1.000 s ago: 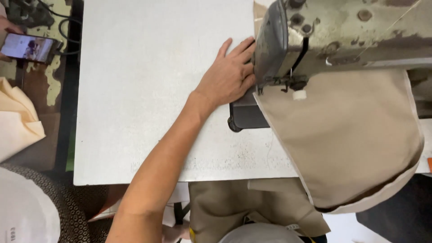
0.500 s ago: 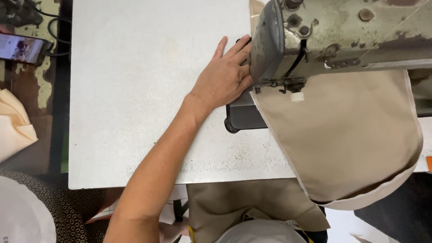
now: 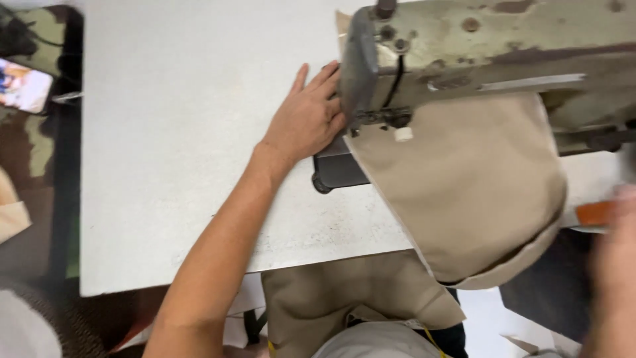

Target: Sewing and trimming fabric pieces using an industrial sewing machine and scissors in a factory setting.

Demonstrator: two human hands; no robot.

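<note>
Left hand [image 3: 306,120] flat, fingers spread on our table [image 3: 165,166] beside sewing machine [image 3: 477,46], tan fabric [image 3: 464,185] under it, right hand [image 3: 613,265] blurred, we can't tell its grip.

A beige fabric piece [image 3: 457,192] is seen under a worn olive-green sewing machine [image 3: 490,46]. The table [image 3: 179,132] is coloured off-white with grey speckles, and an orange object [image 3: 595,213] is seen at the right edge.

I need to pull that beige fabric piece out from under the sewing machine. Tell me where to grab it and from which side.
Grip the beige fabric piece at its rounded lower edge, which hangs free over the white table's front edge. Come from the front, probably with the right hand, which is blurred nearby. The top is pinned under the sewing machine head, where the left hand lies flat.
</note>
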